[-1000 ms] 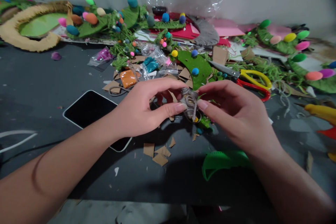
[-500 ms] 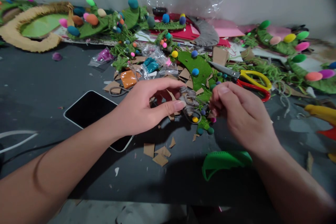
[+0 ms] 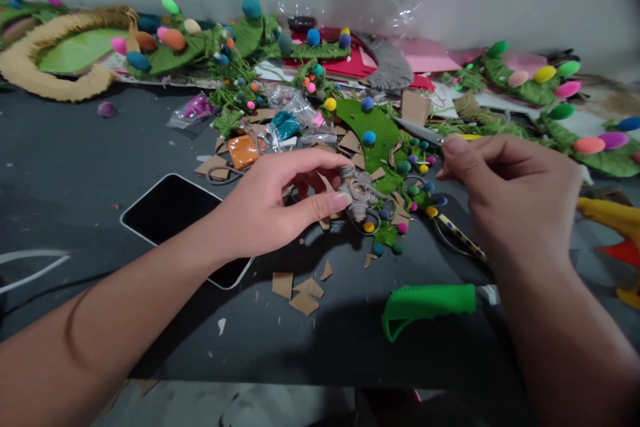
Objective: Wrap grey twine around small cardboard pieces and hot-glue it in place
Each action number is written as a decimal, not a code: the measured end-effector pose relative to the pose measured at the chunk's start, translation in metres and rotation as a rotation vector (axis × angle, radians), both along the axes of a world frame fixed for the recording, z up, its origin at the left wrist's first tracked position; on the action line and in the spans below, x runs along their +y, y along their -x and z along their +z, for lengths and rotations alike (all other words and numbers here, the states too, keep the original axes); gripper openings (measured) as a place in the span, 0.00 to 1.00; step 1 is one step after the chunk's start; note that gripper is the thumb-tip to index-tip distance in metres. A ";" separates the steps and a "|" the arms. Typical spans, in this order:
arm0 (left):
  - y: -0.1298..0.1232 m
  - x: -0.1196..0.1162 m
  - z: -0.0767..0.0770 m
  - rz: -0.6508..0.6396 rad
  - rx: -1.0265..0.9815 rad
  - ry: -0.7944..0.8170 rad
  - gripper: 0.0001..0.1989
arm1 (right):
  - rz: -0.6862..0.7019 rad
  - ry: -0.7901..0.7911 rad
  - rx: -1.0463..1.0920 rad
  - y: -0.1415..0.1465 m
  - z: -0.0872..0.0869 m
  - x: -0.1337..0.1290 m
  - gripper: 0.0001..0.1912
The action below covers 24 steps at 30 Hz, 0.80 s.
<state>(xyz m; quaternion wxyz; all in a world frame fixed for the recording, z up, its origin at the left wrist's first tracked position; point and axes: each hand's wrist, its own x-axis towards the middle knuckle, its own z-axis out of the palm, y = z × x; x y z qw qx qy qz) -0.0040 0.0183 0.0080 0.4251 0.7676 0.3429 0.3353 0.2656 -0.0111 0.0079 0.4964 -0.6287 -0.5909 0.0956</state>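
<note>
My left hand [image 3: 280, 203] is closed around the edge of a small cardboard piece wrapped in grey cord [image 3: 361, 193], thumb in front and fingers behind. Loops of the cord hang below it and to its right. My right hand [image 3: 520, 187] is raised to the right, with thumb and fingers pinched together; what they hold, if anything, is too small to make out. Behind that hand lies a pair of scissors [image 3: 423, 132], blades pointing left, the handles mostly hidden. Green pieces with coloured balls [image 3: 387, 233] lie under and beside the wrapped piece.
A phone [image 3: 170, 210] lies beneath my left forearm. Near the front are cardboard scraps [image 3: 305, 303] and a green-handled tool [image 3: 430, 307]. At right is a yellow tool [image 3: 607, 217]. Green decorated crescents [image 3: 377, 123], a tan ring [image 3: 25, 67] and small plastic bags [image 3: 245, 150] spread behind.
My right hand has moved right and slightly up, away from the wrapped piece, and now covers the scissors' handles. My left hand stays in place with the grey piece.
</note>
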 end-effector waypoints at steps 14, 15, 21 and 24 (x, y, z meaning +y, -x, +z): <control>-0.001 0.002 -0.001 -0.008 -0.031 0.049 0.17 | 0.526 -0.036 -0.154 0.014 -0.004 -0.009 0.08; -0.002 0.002 -0.002 -0.006 -0.028 0.052 0.17 | 0.534 -0.058 -0.179 0.014 -0.004 -0.009 0.06; -0.002 0.001 0.001 0.000 0.009 0.051 0.17 | 0.620 -0.067 -0.249 0.014 0.001 -0.008 0.05; -0.003 -0.001 0.003 -0.002 0.039 0.023 0.16 | 0.659 -0.057 -0.276 0.017 0.001 -0.009 0.04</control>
